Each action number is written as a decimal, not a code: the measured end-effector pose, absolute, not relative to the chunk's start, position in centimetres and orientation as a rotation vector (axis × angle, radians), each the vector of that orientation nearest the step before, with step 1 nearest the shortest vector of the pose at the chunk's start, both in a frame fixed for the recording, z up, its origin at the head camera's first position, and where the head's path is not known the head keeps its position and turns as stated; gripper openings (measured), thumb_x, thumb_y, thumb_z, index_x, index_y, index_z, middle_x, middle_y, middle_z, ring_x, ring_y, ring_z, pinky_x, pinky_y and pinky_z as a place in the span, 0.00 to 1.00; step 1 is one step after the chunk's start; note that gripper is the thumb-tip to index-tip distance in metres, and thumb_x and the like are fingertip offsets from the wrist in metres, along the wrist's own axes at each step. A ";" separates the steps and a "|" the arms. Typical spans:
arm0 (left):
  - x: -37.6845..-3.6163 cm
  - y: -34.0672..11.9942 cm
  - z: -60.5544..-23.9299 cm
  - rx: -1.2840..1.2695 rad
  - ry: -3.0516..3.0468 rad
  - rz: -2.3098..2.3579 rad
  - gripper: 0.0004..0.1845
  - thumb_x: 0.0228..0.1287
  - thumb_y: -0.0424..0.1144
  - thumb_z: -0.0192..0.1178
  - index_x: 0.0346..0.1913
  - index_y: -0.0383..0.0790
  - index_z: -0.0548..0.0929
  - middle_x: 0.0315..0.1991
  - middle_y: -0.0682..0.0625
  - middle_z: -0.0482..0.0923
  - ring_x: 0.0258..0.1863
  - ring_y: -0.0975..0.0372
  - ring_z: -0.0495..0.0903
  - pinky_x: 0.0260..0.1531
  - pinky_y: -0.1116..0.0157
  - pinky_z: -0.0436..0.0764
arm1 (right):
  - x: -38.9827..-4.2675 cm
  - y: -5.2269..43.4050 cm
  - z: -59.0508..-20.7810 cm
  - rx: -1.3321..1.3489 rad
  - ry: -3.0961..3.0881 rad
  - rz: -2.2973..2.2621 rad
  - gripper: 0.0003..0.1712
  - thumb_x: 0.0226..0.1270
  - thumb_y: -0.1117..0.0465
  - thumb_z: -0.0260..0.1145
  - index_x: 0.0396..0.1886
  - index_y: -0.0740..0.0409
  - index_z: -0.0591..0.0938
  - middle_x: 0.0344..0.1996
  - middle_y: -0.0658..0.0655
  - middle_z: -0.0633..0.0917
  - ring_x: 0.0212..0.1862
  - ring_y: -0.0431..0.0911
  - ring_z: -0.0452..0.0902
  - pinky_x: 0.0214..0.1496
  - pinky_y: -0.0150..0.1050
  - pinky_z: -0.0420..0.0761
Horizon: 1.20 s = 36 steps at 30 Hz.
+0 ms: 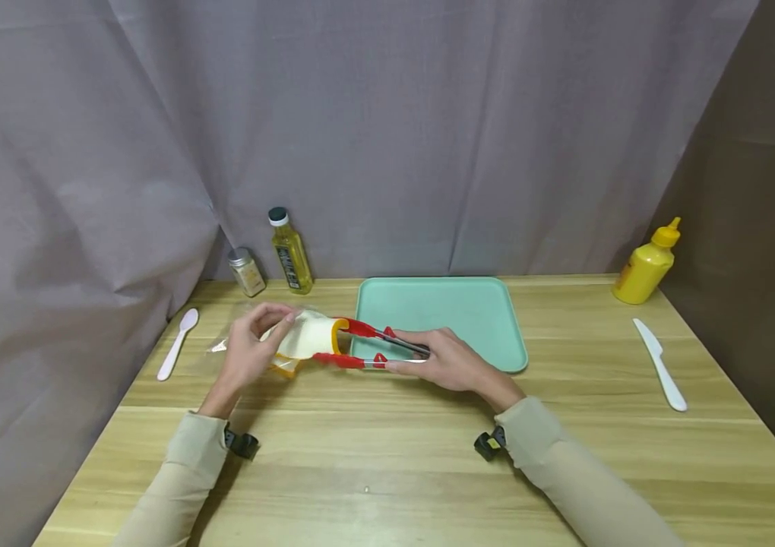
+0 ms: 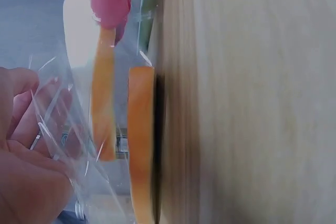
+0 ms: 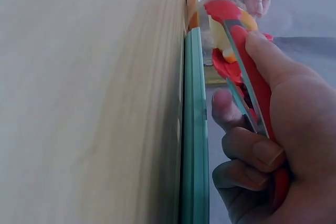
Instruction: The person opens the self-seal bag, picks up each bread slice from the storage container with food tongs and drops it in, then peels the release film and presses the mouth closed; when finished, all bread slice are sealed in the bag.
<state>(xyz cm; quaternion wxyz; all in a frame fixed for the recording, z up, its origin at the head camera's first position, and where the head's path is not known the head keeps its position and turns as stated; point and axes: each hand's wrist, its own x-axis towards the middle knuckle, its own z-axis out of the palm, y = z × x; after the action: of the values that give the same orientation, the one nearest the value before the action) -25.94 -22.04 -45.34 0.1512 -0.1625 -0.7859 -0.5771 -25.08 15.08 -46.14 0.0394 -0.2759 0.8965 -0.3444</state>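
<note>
the right hand (image 1: 452, 363) curls round the handles of red tongs (image 1: 367, 346), whose tips close on a pale bread slice (image 1: 305, 338) with an orange crust, just left of the teal tray (image 1: 442, 315). the left hand (image 1: 251, 349) pinches a clear plastic bag (image 2: 63, 124) around the slice, above the wooden table (image 1: 387, 456).

Both arms wear long, close-fitting sleeves of pale beige cloth, the left sleeve (image 1: 185, 463) and the right sleeve (image 1: 565, 467) each ending at the wrist in a plain cuff. Just below each cuff sits a small black clip-like camera mount, one at the left wrist (image 1: 242, 444) and one at the right wrist (image 1: 490, 444); the right mount carries a small yellow mark. The hands are bare.
</note>
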 end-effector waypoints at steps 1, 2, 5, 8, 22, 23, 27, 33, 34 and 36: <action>-25.9 -22.0 -45.4 -0.471 -2.255 -1.657 0.09 0.77 0.34 0.68 0.53 0.32 0.87 0.53 0.36 0.91 0.53 0.65 0.92 0.61 0.74 0.84 | -25.1 14.9 -46.1 -0.854 2.750 -1.058 0.44 0.67 0.28 0.74 0.77 0.41 0.78 0.73 0.49 0.82 0.54 0.43 0.80 0.58 0.41 0.82; -26.0 -22.0 -45.4 -0.476 -2.252 -1.656 0.09 0.77 0.34 0.68 0.52 0.31 0.87 0.53 0.35 0.91 0.53 0.66 0.91 0.62 0.74 0.84 | -25.1 14.6 -46.2 -0.860 2.752 -1.058 0.44 0.67 0.28 0.73 0.77 0.41 0.78 0.73 0.48 0.82 0.53 0.42 0.80 0.56 0.40 0.81; -26.0 -22.1 -45.4 -0.472 -2.250 -1.654 0.09 0.77 0.33 0.67 0.52 0.31 0.87 0.52 0.35 0.91 0.53 0.68 0.91 0.62 0.76 0.83 | -25.3 13.9 -46.3 -0.877 2.755 -1.058 0.44 0.67 0.28 0.73 0.77 0.41 0.78 0.62 0.48 0.89 0.43 0.40 0.76 0.48 0.36 0.78; -26.0 -22.2 -45.5 -0.451 -2.264 -1.644 0.09 0.78 0.34 0.67 0.52 0.30 0.87 0.51 0.34 0.92 0.51 0.69 0.91 0.64 0.77 0.81 | -25.5 13.1 -46.4 -0.879 2.747 -1.077 0.44 0.67 0.27 0.73 0.78 0.39 0.77 0.44 0.45 0.90 0.34 0.37 0.68 0.39 0.33 0.74; -26.1 -22.5 -45.3 -0.383 -2.246 -1.714 0.11 0.79 0.35 0.65 0.54 0.30 0.85 0.55 0.36 0.90 0.55 0.60 0.91 0.63 0.75 0.83 | -25.7 11.2 -46.6 -0.764 2.749 -1.110 0.46 0.65 0.25 0.72 0.78 0.37 0.76 0.63 0.53 0.89 0.29 0.40 0.67 0.31 0.34 0.70; -26.1 -22.5 -45.3 -0.383 -2.236 -1.721 0.11 0.79 0.35 0.65 0.54 0.30 0.85 0.55 0.35 0.90 0.55 0.61 0.91 0.63 0.75 0.83 | -25.7 11.2 -46.7 -0.757 2.745 -1.116 0.46 0.65 0.25 0.72 0.78 0.36 0.76 0.61 0.53 0.90 0.29 0.40 0.68 0.30 0.34 0.70; -26.2 -22.3 -45.3 -0.394 -2.204 -1.741 0.11 0.79 0.34 0.65 0.54 0.29 0.84 0.55 0.33 0.90 0.53 0.64 0.91 0.62 0.74 0.84 | -25.7 11.3 -46.8 -0.778 2.724 -1.161 0.45 0.66 0.27 0.73 0.77 0.37 0.77 0.64 0.51 0.89 0.35 0.41 0.75 0.35 0.34 0.75; -26.0 -22.1 -45.3 -0.414 -2.201 -1.746 0.11 0.79 0.33 0.65 0.54 0.27 0.83 0.55 0.31 0.89 0.53 0.64 0.91 0.59 0.76 0.85 | -25.6 10.5 -47.0 -0.778 2.679 -1.232 0.45 0.66 0.29 0.75 0.77 0.41 0.78 0.67 0.50 0.87 0.40 0.42 0.77 0.39 0.34 0.77; -26.0 -22.1 -45.3 -0.415 -2.203 -1.744 0.11 0.79 0.33 0.65 0.54 0.27 0.84 0.55 0.31 0.89 0.52 0.64 0.91 0.59 0.76 0.85 | -25.6 10.2 -47.1 -0.778 2.680 -1.233 0.45 0.66 0.29 0.75 0.77 0.42 0.78 0.66 0.50 0.88 0.37 0.41 0.76 0.38 0.34 0.76; -26.0 -22.1 -45.4 -0.414 -2.209 -1.736 0.10 0.78 0.33 0.65 0.53 0.28 0.84 0.55 0.32 0.89 0.52 0.65 0.91 0.58 0.76 0.85 | -25.5 9.8 -47.0 -0.781 2.696 -1.207 0.47 0.66 0.27 0.74 0.78 0.43 0.77 0.52 0.51 0.92 0.31 0.39 0.71 0.33 0.33 0.72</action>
<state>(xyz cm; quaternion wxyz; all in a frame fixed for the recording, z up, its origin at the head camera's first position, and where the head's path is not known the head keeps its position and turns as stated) -25.99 -22.14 -45.38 0.1502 -0.1440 -0.7690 -0.6044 -25.46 9.82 -47.05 0.0431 -0.2552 0.8816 -0.3948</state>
